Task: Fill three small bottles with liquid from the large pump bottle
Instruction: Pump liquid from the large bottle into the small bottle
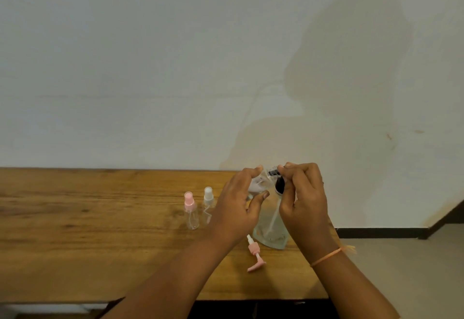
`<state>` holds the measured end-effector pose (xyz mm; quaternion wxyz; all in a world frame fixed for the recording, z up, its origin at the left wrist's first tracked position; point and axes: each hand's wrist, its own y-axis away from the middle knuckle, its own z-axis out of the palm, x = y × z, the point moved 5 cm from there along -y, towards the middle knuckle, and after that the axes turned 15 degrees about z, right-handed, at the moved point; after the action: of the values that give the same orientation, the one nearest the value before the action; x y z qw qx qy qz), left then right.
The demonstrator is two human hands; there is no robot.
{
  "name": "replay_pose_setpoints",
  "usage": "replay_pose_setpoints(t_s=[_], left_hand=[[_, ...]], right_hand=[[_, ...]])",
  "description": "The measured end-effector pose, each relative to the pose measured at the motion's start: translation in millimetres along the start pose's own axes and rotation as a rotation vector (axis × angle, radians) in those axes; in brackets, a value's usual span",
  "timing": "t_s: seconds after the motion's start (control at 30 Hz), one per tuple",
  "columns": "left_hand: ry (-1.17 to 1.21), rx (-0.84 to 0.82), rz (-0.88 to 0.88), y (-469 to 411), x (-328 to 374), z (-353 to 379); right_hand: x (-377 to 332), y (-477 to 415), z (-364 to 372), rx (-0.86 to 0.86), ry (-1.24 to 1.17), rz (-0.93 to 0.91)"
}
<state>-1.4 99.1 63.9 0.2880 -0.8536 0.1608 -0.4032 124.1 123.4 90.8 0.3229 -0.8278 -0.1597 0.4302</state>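
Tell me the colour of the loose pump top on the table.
The pump top is pink with a white tip; head view.

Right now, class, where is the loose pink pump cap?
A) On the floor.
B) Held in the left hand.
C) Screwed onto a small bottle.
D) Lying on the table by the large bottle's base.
D: the pink pump cap lies on the table beside the large pump bottle.

wooden table [75, 230] | large pump bottle [270, 230] upright, directly beneath the grip | pink pump head [254, 256] lying flat, nearer the person than the grip | pink-capped bottle [191, 214] and white-capped bottle [208, 203] upright, left of the grip
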Motion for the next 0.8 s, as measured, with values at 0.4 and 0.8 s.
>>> replay_pose_setpoints(t_s=[0.4, 0.8], left_hand=[[-0.016, 0.055, 0.063, -3.5, 2.6, -2.6], [-0.055, 0.06, 0.077, -1.2, 0.2, -1.7]], right_hand=[[-6.0, -4.3, -5.0, 0.009, -0.052, 0.029], [-8.7, -4.1, -8.7, 0.028, -0.015, 0.028]])
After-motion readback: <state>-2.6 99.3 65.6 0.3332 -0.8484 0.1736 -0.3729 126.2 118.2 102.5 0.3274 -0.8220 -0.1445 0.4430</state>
